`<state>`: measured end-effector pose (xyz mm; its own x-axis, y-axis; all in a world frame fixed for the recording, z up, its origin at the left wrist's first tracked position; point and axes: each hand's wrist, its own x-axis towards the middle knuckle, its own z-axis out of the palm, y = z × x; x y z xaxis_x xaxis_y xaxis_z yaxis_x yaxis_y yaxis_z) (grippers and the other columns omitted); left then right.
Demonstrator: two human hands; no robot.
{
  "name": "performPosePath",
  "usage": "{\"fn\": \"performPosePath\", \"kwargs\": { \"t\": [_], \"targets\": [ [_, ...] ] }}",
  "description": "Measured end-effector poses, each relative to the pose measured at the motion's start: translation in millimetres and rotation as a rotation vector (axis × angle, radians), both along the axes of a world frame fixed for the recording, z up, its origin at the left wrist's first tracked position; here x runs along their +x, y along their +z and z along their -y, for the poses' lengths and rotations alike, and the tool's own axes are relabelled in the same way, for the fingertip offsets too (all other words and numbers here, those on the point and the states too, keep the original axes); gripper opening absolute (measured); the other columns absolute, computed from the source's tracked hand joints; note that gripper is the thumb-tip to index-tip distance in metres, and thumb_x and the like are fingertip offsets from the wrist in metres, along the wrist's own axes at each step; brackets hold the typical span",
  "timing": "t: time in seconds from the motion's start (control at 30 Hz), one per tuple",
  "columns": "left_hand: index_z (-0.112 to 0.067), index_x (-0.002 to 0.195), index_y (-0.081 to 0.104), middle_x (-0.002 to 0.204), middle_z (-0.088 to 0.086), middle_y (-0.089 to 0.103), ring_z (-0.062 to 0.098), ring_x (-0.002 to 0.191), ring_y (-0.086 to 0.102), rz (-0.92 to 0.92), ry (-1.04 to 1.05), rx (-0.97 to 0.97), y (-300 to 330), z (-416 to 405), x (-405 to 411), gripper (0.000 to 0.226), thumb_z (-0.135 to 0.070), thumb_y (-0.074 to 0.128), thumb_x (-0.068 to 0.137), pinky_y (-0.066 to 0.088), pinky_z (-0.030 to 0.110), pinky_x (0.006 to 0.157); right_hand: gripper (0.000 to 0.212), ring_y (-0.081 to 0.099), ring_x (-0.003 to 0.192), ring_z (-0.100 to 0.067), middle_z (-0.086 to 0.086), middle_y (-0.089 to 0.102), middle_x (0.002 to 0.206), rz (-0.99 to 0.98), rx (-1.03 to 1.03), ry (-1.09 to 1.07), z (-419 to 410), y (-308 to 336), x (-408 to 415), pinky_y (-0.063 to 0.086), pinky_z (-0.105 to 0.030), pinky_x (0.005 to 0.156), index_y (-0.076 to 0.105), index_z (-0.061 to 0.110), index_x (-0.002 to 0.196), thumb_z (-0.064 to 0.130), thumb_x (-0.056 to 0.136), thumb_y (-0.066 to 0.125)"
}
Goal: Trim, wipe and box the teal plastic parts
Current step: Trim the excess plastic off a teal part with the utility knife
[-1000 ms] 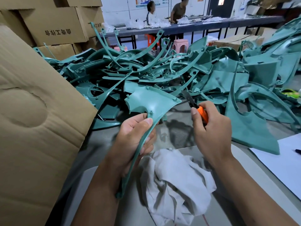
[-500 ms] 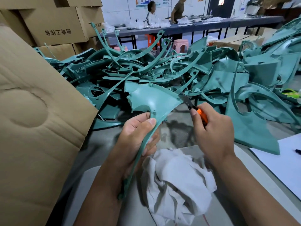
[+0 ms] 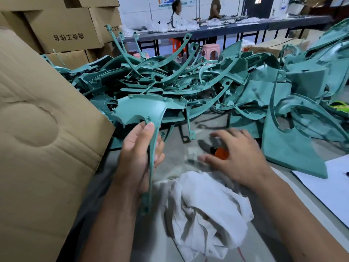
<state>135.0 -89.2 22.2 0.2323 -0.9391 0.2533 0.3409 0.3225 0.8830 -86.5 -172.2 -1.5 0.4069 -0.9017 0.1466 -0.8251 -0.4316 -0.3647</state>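
The left hand (image 3: 140, 159) grips a teal plastic part (image 3: 143, 110) by its long narrow stem, thumb laid along one side and fingers curled round the other, so the broad fan-shaped end stands up above the fist and the stem's tip hangs down past the wrist. Just to the right of that grip, the right hand (image 3: 236, 159) is spread flat and blurred over the grey table (image 3: 175, 148), fingers nearly straight, with an orange-handled trimming knife (image 3: 213, 149) under them; whether the fingers are on the handle or just above it cannot be told, but they are not wrapped round it. Below and between the two hands lies a crumpled white rag (image 3: 207, 205), close enough for the wiping step. Beyond the held part rises a tangled heap of teal parts (image 3: 188, 82); to the left of the grip leans a cardboard box flap (image 3: 37, 129), and off to the right lies a white sheet of paper (image 3: 330, 186). The knife's dark blade looks exposed and points toward the left hand, so a careless reach for the rag could catch a finger on it. The stem hold also leaves the heavy end free to swing and snag the heap.
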Motion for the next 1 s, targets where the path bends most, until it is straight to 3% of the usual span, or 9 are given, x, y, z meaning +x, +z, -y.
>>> {"fn": "performPosePath", "kwargs": {
  "t": [0.13, 0.23, 0.37, 0.53, 0.63, 0.73, 0.87, 0.93, 1.0],
  "targets": [
    [-0.020, 0.098, 0.062, 0.061, -0.008, 0.057, 0.002, 0.047, 0.046, 0.377, 0.203, -0.024, -10.3, 2.6, -2.4, 0.011, -0.024, 0.055, 0.105, 0.037, 0.014, 0.042, 0.062, 0.027, 0.143, 0.009, 0.039, 0.039, 0.146, 0.202, 0.349, 0.593, -18.7, 13.8, 5.0, 0.032, -0.032, 0.117, 0.057, 0.058, 0.132, 0.076, 0.074, 0.072],
    [-0.015, 0.101, 0.060, 0.068, -0.009, 0.063, 0.001, 0.058, 0.056, 0.523, 0.233, -0.105, -15.8, 7.7, -3.8, 0.006, -0.016, 0.055, 0.105, 0.044, 0.015, 0.053, 0.066, 0.018, 0.149, 0.006, 0.040, 0.035, 0.150, 0.192, 0.217, 0.686, -27.3, 15.8, 10.8, 0.021, -0.036, 0.120, 0.061, 0.057, 0.130, 0.070, 0.068, 0.082],
    [-0.005, 0.097, 0.056, 0.080, 0.025, 0.055, 0.042, 0.074, 0.053, 0.643, 0.335, -0.119, -20.5, 10.6, -3.3, 0.018, -0.022, 0.056, 0.102, 0.045, 0.052, 0.065, 0.068, 0.026, 0.148, 0.003, 0.036, 0.043, 0.149, 0.109, 0.222, 0.754, -31.5, 19.8, 12.1, 0.022, -0.045, 0.122, 0.066, 0.049, 0.129, 0.065, 0.067, 0.088],
    [-0.025, 0.085, 0.050, 0.066, -0.004, 0.038, 0.009, 0.061, 0.037, 0.657, 0.449, -0.128, -18.0, 12.0, 1.6, 0.019, -0.020, 0.056, 0.103, 0.032, 0.024, 0.056, 0.048, 0.049, 0.108, -0.007, 0.021, 0.063, 0.111, -0.052, 0.045, 0.698, -38.0, 6.4, 27.5, 0.037, -0.035, 0.093, 0.071, 0.039, 0.116, 0.056, 0.074, 0.087],
    [-0.013, 0.091, 0.053, 0.070, 0.018, 0.041, 0.029, 0.063, 0.036, 0.618, 0.466, -0.135, -18.1, 11.1, 1.7, 0.013, -0.021, 0.056, 0.101, 0.033, 0.034, 0.060, 0.021, 0.054, 0.078, -0.007, 0.011, 0.064, 0.080, 0.072, 0.031, 0.601, -28.7, 2.9, 29.1, 0.041, -0.028, 0.072, 0.076, 0.024, 0.096, 0.012, 0.079, 0.081],
    [-0.012, 0.088, 0.051, 0.068, 0.013, 0.036, 0.018, 0.062, 0.034, 0.582, 0.473, -0.125, -16.2, 9.7, 0.4, 0.015, -0.020, 0.055, 0.100, 0.030, 0.032, 0.059, 0.023, 0.051, 0.059, -0.003, 0.012, 0.055, 0.065, 0.322, -0.032, 0.375, -23.4, 1.6, 20.8, 0.038, -0.025, 0.060, 0.072, 0.023, 0.086, 0.002, 0.078, 0.075],
    [-0.025, 0.079, 0.045, 0.059, -0.019, 0.039, -0.002, 0.056, 0.034, 0.532, 0.488, -0.099, -15.2, 9.9, -2.2, 0.025, -0.013, 0.051, 0.100, 0.029, 0.012, 0.054, 0.026, 0.053, 0.052, -0.003, 0.009, 0.067, 0.074, 0.969, 0.021, 0.147, -16.9, 8.2, 11.7, 0.044, -0.019, 0.049, 0.065, 0.025, 0.083, 0.001, 0.089, 0.071],
    [-0.023, 0.083, 0.050, 0.065, -0.018, 0.043, -0.001, 0.061, 0.037, 0.451, 0.487, -0.074, -14.8, 9.7, -2.7, 0.016, -0.018, 0.051, 0.098, 0.033, 0.016, 0.059, 0.023, 0.051, 0.054, -0.010, 0.007, 0.065, 0.071, 1.235, 0.099, -0.001, -9.5, 10.5, 7.7, 0.044, -0.022, 0.049, 0.065, 0.023, 0.084, 0.002, 0.093, 0.067],
    [-0.018, 0.092, 0.056, 0.077, -0.001, 0.048, 0.011, 0.074, 0.043, 0.389, 0.484, -0.045, -13.3, 8.5, -2.5, 0.009, -0.025, 0.052, 0.096, 0.037, 0.029, 0.068, 0.019, 0.049, 0.052, -0.009, 0.005, 0.063, 0.067, 1.424, 0.264, -0.086, -6.1, 11.2, 6.7, 0.042, -0.021, 0.048, 0.066, 0.018, 0.087, 0.002, 0.096, 0.065]
  ]
}}
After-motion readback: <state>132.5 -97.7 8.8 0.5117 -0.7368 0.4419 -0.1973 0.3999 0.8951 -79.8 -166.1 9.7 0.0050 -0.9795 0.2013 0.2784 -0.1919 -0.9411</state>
